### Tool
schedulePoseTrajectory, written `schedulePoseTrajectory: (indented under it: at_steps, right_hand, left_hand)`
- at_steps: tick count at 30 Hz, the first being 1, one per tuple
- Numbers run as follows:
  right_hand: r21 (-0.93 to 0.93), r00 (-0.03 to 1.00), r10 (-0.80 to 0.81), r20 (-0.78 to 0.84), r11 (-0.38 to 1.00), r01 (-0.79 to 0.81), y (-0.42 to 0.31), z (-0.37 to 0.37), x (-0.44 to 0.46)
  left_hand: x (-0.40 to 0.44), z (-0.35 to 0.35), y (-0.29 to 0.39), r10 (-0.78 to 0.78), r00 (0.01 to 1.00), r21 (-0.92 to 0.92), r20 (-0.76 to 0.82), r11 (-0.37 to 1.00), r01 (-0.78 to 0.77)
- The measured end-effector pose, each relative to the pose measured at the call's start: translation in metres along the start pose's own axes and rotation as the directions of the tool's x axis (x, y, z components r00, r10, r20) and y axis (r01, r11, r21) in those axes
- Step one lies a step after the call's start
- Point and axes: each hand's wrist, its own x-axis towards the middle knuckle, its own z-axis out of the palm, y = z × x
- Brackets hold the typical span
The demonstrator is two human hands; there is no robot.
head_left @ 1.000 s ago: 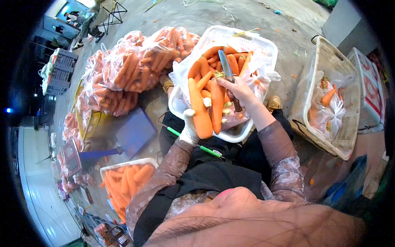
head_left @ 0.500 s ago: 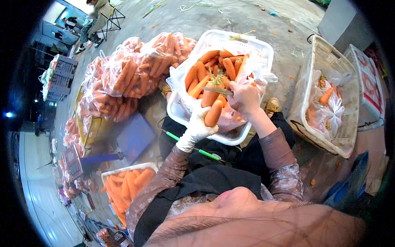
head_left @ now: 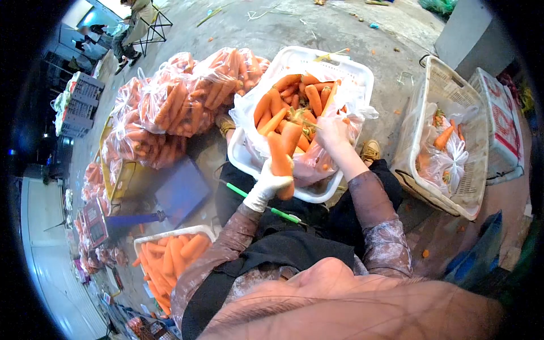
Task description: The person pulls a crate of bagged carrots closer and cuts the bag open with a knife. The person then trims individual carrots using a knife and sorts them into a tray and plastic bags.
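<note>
My gloved left hand (head_left: 270, 184) is wrapped round two carrots (head_left: 280, 157), which point up side by side over the near edge of a white plastic basket (head_left: 362, 73). My bare right hand (head_left: 333, 135) is closed on a knife (head_left: 309, 123), of which only a little blade shows beside the fingers. Leafy tops lie just left of that hand. Inside the basket, a clear plastic bag (head_left: 245, 107) holds many loose carrots (head_left: 263, 107).
Bagged carrots (head_left: 170, 105) are piled at the left, by a blue platform scale (head_left: 182, 190). A crate of trimmed carrots (head_left: 175, 258) stands lower left. On the right is a crate (head_left: 476, 187) with bagged carrots. A person (head_left: 127, 42) sits far back.
The two carrots in my left hand have turned more upright, and the leafy top has come off the one being cut. The knife has moved slightly right and is less visible.
</note>
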Motion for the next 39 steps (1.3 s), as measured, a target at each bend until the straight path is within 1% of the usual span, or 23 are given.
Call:
schedulePoseTrajectory:
  at_steps: [1, 2, 3, 4, 6, 7, 8, 9, 10, 12, 16, 20, 22, 23, 24, 25, 26, 27, 29, 30, 35, 37, 39]
  right_hand:
    - [0.014, 0.993, 0.109, 0.039, 0.994, -0.109, 0.023, 0.022, 0.005]
    - [0.043, 0.973, 0.219, 0.078, 0.974, -0.223, 0.015, 0.016, 0.005]
    - [0.054, 0.965, 0.184, 0.186, 0.979, -0.197, 0.015, 0.006, 0.003]
    - [0.076, 0.975, 0.168, 0.145, 0.981, -0.18, 0.007, -0.009, 0.001]
    - [0.1, 0.984, 0.154, 0.094, 0.981, -0.164, -0.003, -0.016, -0.002]
    - [0.087, 0.987, 0.127, 0.101, 0.987, -0.135, -0.004, -0.019, 0.002]
    - [0.285, 0.991, 0.076, 0.109, 0.953, -0.104, -0.007, -0.019, 0.001]
    - [0.477, 0.992, 0.034, 0.119, 0.875, -0.087, -0.007, -0.015, -0.004]
    - [0.587, 1.0, -0.007, -0.024, 0.809, 0.02, -0.005, 0.002, -0.001]
    - [0.756, 0.997, 0.003, 0.083, 0.651, -0.065, -0.013, 0.001, -0.005]
    - [0.832, 0.987, -0.046, 0.153, 0.546, -0.104, -0.036, -0.021, -0.018]
    - [0.81, 0.984, -0.11, 0.138, 0.584, -0.048, -0.044, -0.021, -0.022]
    - [0.811, 0.99, -0.078, 0.117, 0.583, -0.05, -0.044, -0.016, -0.02]
    - [0.832, 0.991, -0.066, 0.115, 0.552, -0.06, -0.043, -0.016, -0.019]
    - [0.831, 0.991, -0.075, 0.111, 0.553, -0.051, -0.043, -0.017, -0.019]
    - [0.861, 0.992, -0.028, 0.122, 0.501, -0.091, -0.044, -0.018, -0.019]
    - [0.886, 0.991, 0.018, 0.136, 0.445, -0.13, -0.043, -0.02, -0.019]
    - [0.878, 0.986, 0.028, 0.164, 0.451, -0.159, -0.041, -0.018, -0.018]
    - [0.868, 0.991, 0.029, 0.132, 0.48, -0.129, -0.04, -0.018, -0.018]
    - [0.859, 0.994, 0.038, 0.099, 0.501, -0.105, -0.041, -0.016, -0.017]
    - [0.838, 0.998, -0.038, 0.049, 0.545, -0.02, -0.049, -0.013, -0.013]
    - [0.892, 0.975, 0.032, 0.22, 0.398, -0.214, -0.059, -0.021, -0.024]
    - [0.915, 0.957, -0.068, 0.282, 0.32, -0.247, -0.046, 0.0, -0.013]
  left_hand:
    - [-0.003, -0.013, -0.009, 0.157, 0.979, 0.192, 0.129, 0.965, -0.18]
    - [-0.011, -0.014, 0.008, 0.231, 0.95, 0.222, 0.211, 0.935, -0.277]
    - [-0.02, -0.015, 0.026, 0.302, 0.908, 0.237, 0.291, 0.896, -0.375]
    - [-0.014, -0.006, 0.035, 0.448, 0.843, -0.075, 0.297, 0.891, -0.447]
    - [-0.013, -0.005, 0.041, 0.249, 0.936, -0.485, 0.249, 0.868, -0.102]
    - [-0.013, -0.001, 0.046, 0.209, 0.963, -0.615, 0.168, 0.786, -0.063]
    - [-0.012, 0.004, 0.052, 0.166, 0.982, -0.732, 0.086, 0.679, -0.051]
    - [-0.002, 0.0, 0.045, 0.157, 0.981, -0.848, 0.115, 0.53, 0.014]
    - [0.003, -0.002, 0.039, 0.128, 0.987, -0.905, 0.095, 0.423, 0.032]
    - [0.011, -0.004, 0.03, 0.047, 0.999, -0.965, 0.01, 0.263, -0.003]
    - [0.016, -0.009, 0.031, -0.476, 0.863, -0.984, -0.17, 0.133, -0.12]
    - [0.01, -0.004, 0.036, -0.467, 0.866, -0.979, -0.179, 0.17, -0.11]
    - [0.004, 0.002, 0.036, -0.209, 0.937, -0.809, -0.28, 0.577, -0.113]
    - [0.001, 0.007, 0.036, -0.019, 0.932, -0.575, -0.363, 0.792, -0.208]
    - [-0.002, 0.004, 0.032, 0.159, 0.928, -0.31, -0.336, 0.912, -0.269]
    - [-0.007, 0.004, 0.035, 0.223, 0.919, -0.06, -0.324, 0.965, -0.256]
    - [-0.011, 0.003, 0.039, 0.281, 0.912, 0.194, -0.299, 0.954, -0.23]
    - [-0.015, 0.0, 0.044, 0.279, 0.918, 0.256, -0.283, 0.944, -0.208]
    - [-0.023, -0.007, 0.056, 0.503, 0.84, 0.696, -0.206, 0.678, -0.235]
    - [-0.03, -0.011, 0.063, 0.619, 0.776, 0.87, -0.121, 0.442, -0.218]
    - [-0.078, -0.034, 0.088, 0.615, 0.768, 0.982, -0.179, 0.154, 0.106]
    - [-0.108, -0.049, 0.088, 0.603, 0.762, 0.972, -0.235, 0.125, 0.201]
    - [-0.151, -0.064, 0.088, 0.584, 0.743, 0.936, -0.326, 0.087, 0.342]
